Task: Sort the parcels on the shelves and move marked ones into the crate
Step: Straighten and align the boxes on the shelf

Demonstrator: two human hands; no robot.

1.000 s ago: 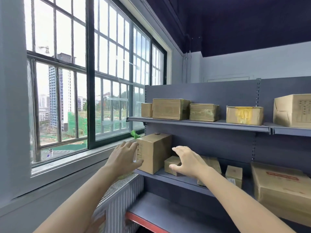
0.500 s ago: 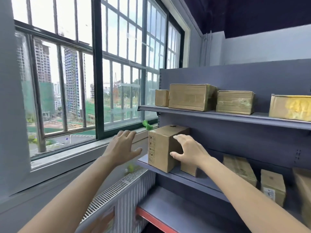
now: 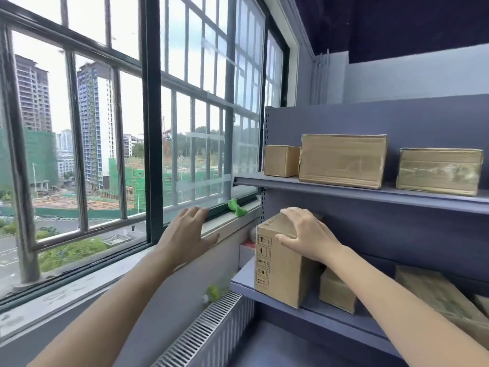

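An upright cardboard parcel (image 3: pixel 277 271) with printed handling symbols stands at the left end of the middle shelf (image 3: pixel 243 280). My right hand (image 3: pixel 307 234) grips its top right edge, thumb on the front face. My left hand (image 3: pixel 185 231) hovers open to the left of the parcel, in front of the window sill, touching nothing. A smaller parcel (image 3: pixel 336 292) sits just right of the upright one, and a flat parcel (image 3: pixel 439 295) lies farther right. The upper shelf (image 3: pixel 344 193) carries three parcels (image 3: pixel 341 160). No crate is in view.
A large barred window (image 3: pixel 132 128) fills the left side, with a sill (image 3: pixel 105 276) below it and a green object (image 3: pixel 236 207) on the sill. A ribbed radiator (image 3: pixel 209 332) stands under the sill, beside the lower shelf (image 3: pixel 291 345).
The view has swung left and closer to the shelves. My right hand has moved from the small parcel onto the upright parcel's top. My left hand has come off the parcel's left side.
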